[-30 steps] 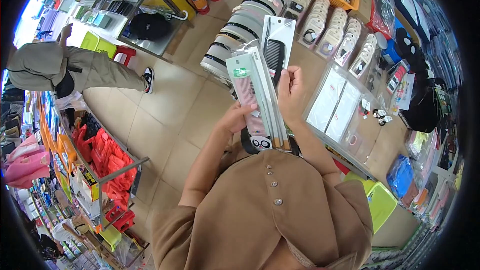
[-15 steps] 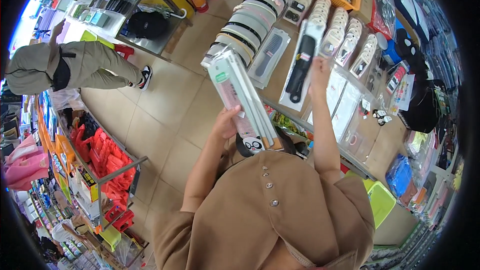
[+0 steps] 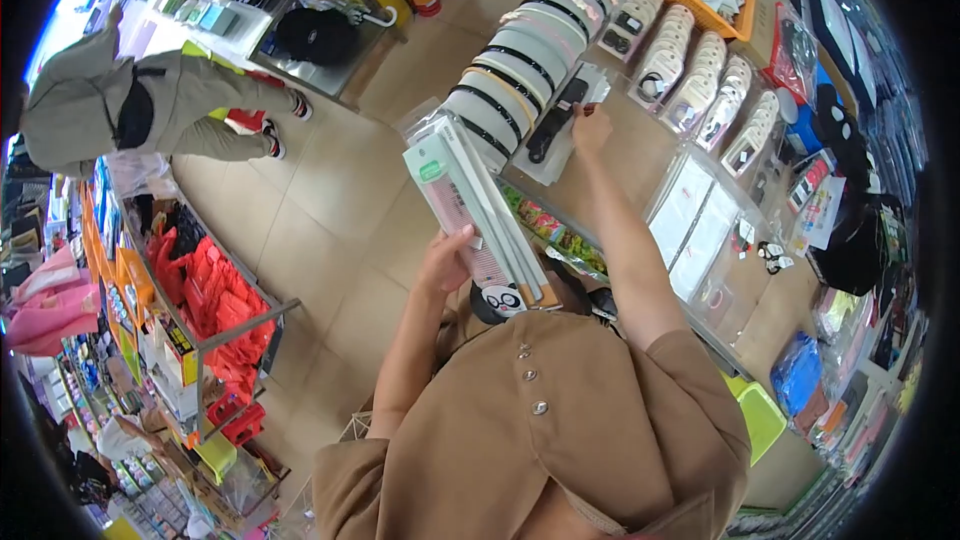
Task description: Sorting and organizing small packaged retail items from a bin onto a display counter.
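Note:
My left hand [image 3: 447,260] is closed on a stack of packaged combs [image 3: 462,208], held tilted in front of my body. A pink comb shows through the front package, and a panda face marks its lower end. At the table my right hand [image 3: 592,130] pinches the edge of a clear package with a black hairbrush [image 3: 553,130] inside. This package lies over the grey comb packs beside the headband roll, hiding most of them. A long white cylinder carries several headbands [image 3: 505,80] just left of the brush.
Right of my right hand are rows of packaged hair items [image 3: 690,80] and flat clear sleeves [image 3: 695,215]. An orange basket [image 3: 745,0] stands at the far end. On the left, a person [image 3: 150,105] bends by a counter, near a rack of red bags [image 3: 215,300].
My right hand has moved left with the black hairbrush package, bringing it down over the grey comb packs. The left hand still holds its stack. The person on the left has shifted their legs.

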The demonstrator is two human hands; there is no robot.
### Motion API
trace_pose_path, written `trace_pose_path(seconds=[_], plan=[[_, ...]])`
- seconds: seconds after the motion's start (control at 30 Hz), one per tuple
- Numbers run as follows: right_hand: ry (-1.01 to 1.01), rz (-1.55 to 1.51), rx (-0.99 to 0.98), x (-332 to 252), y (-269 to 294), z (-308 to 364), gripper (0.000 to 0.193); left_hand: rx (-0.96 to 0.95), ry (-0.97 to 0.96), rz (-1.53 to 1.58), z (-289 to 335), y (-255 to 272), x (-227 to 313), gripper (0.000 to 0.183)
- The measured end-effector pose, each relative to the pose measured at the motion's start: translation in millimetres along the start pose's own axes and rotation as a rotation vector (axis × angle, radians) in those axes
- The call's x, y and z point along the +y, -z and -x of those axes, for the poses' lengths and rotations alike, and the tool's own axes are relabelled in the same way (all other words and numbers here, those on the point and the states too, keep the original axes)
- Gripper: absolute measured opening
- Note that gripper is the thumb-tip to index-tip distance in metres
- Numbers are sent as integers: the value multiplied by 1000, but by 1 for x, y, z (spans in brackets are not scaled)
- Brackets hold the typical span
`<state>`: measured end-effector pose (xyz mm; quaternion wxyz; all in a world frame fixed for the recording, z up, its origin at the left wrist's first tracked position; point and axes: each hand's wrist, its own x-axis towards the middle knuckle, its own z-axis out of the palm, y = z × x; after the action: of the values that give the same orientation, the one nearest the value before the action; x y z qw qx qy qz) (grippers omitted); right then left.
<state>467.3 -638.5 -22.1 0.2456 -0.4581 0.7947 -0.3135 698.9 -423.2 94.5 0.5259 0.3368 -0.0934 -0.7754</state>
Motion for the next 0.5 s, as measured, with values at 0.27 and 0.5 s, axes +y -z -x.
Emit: trace_pose_path(seconds=[0.27, 0.5], plan=[[173, -157, -32, -30, 53, 28, 31, 49, 97, -91, -8, -24, 8, 43], [467, -600, -721, -74, 136, 127, 18, -81, 133, -214, -24, -50, -3, 43]])
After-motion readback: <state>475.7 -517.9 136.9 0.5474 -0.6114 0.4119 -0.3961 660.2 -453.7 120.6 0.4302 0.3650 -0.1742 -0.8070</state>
